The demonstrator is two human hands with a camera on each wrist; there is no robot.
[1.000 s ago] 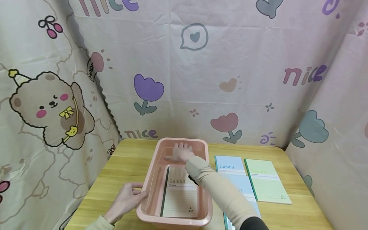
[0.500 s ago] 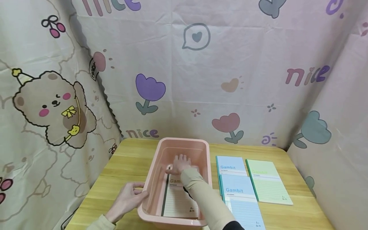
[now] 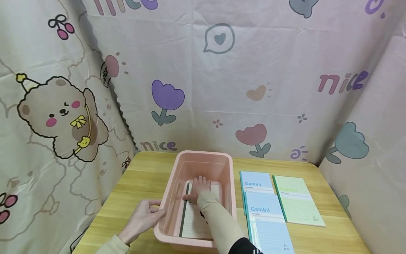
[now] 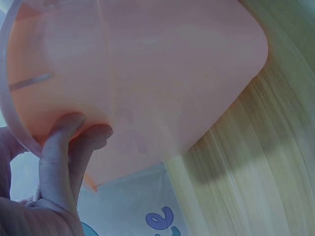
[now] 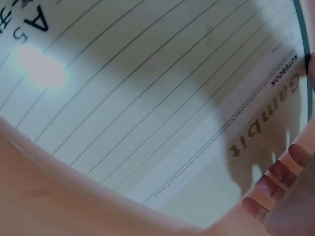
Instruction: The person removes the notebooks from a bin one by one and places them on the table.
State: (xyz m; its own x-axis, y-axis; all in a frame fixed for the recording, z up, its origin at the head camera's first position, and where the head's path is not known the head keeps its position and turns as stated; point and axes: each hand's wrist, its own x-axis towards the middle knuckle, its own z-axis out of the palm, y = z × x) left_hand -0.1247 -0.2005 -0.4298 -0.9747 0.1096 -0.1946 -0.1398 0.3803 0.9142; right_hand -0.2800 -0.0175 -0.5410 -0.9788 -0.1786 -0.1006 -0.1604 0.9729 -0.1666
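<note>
A pink plastic bin (image 3: pixel 204 160) stands on the table, a cream lined notebook (image 3: pixel 191 222) with a dark spine lying flat on its floor. My left hand (image 3: pixel 142 218) grips the bin's left rim; in the left wrist view its bent fingers (image 4: pixel 81 142) press the outer wall under the lip. Inside the bin, my right hand (image 3: pixel 200 187) is spread over the upper part of the notebook, hiding its title in the head view. The right wrist view shows the fingertips (image 5: pixel 275 179) close over the "Gambit" lettering, and nothing is held in that hand.
Right of the bin lie two overlapping blue notebooks, the nearer one (image 3: pixel 269 222) partly covering the farther one (image 3: pixel 255 180). A green notebook (image 3: pixel 298 201) lies beside them. A patterned cloth (image 3: pixel 215 88) hangs behind the wooden table (image 3: pixel 142 176).
My right hand has come down and toward me from the bin's far end onto the notebook. Its sleeve has moved left, uncovering the nearer blue notebook. My left hand keeps its grip on the rim.
</note>
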